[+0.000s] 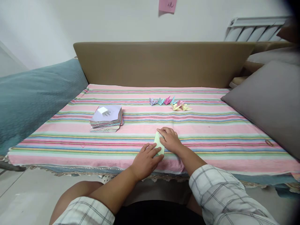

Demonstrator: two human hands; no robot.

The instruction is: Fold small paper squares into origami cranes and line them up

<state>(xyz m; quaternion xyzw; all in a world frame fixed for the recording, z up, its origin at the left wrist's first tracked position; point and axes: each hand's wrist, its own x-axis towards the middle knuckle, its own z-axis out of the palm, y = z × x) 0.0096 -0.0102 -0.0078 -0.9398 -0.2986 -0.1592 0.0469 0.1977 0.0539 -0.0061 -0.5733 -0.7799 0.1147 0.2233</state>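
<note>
A pale green sheet of origami paper (157, 142), folded into a narrow kite-like shape, lies on the striped cloth in front of me. My left hand (145, 158) rests on its lower part, fingers spread out and flat. At the upper right edge, my right hand (170, 140) has its index finger by the top corner and its thumb on the paper; the other fingers are curled together. Part of the sheet is hidden under the fingers. Farther back stand several folded paper cranes (167, 100) in purple, blue, pink and yellow.
A stack of coloured paper squares (118, 115) sits to the left, with a white plug adapter (103, 110) on top. The striped cloth (136, 125) covers the seat. A grey cushion (269, 93) is at right, a blue-green cushion (42, 90) at left, and a brown backrest (159, 64) behind.
</note>
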